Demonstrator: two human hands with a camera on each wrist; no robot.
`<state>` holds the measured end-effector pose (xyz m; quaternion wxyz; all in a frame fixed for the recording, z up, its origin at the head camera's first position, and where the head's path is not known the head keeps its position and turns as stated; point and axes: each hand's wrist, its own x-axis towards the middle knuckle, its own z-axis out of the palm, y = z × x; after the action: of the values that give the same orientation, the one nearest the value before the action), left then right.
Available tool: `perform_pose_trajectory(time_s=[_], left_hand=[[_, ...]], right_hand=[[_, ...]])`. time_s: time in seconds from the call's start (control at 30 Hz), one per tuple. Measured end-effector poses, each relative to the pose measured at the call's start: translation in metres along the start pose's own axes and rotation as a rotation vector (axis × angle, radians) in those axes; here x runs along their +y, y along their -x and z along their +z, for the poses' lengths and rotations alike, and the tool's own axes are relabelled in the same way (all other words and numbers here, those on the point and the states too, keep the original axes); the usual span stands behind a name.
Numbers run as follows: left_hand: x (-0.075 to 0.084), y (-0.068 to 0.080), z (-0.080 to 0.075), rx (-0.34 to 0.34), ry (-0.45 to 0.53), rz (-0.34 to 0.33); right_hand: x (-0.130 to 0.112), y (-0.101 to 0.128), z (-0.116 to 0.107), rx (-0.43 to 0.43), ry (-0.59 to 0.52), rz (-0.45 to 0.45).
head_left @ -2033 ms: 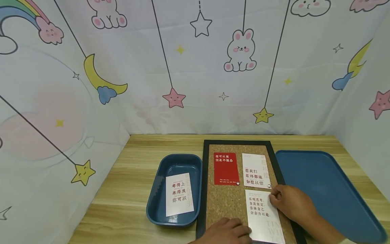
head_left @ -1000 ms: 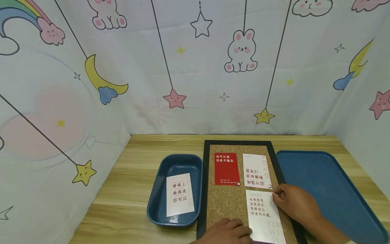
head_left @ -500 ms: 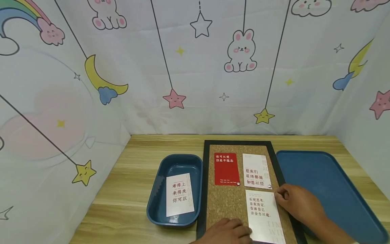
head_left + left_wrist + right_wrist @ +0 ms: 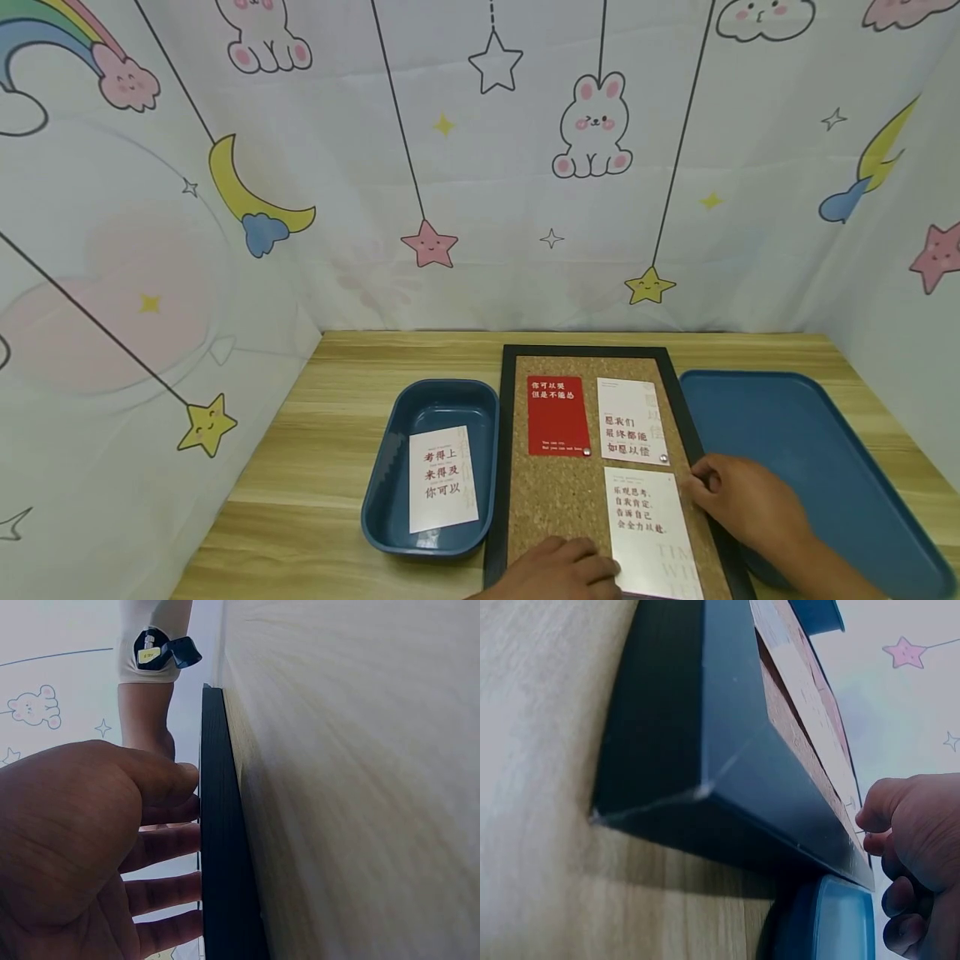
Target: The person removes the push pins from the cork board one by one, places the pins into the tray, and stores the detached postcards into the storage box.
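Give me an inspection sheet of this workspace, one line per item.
Surface: wooden table.
Job's things: near white card unpinned on cork board; red card and far white card pinned.
Clutter: blue tub holding a card; blue tray.
Hands: left hand rests on the near white card's edge; right hand pinches something tiny, likely a pin.
Cables: nothing seen.
Surroundings: cartoon-print cloth.
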<state>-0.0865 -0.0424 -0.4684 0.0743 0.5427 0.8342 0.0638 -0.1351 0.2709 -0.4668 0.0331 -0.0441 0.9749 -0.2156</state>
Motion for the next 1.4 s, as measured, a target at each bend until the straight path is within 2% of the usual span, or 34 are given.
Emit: perform_pose_trajectory(time_s=[1.4], left_hand=[[0.000,0.000,0.002,0.006,-0.006,0.008]], right_hand=[[0.013,0.004,-0.006,0.024,0.025,0.019]])
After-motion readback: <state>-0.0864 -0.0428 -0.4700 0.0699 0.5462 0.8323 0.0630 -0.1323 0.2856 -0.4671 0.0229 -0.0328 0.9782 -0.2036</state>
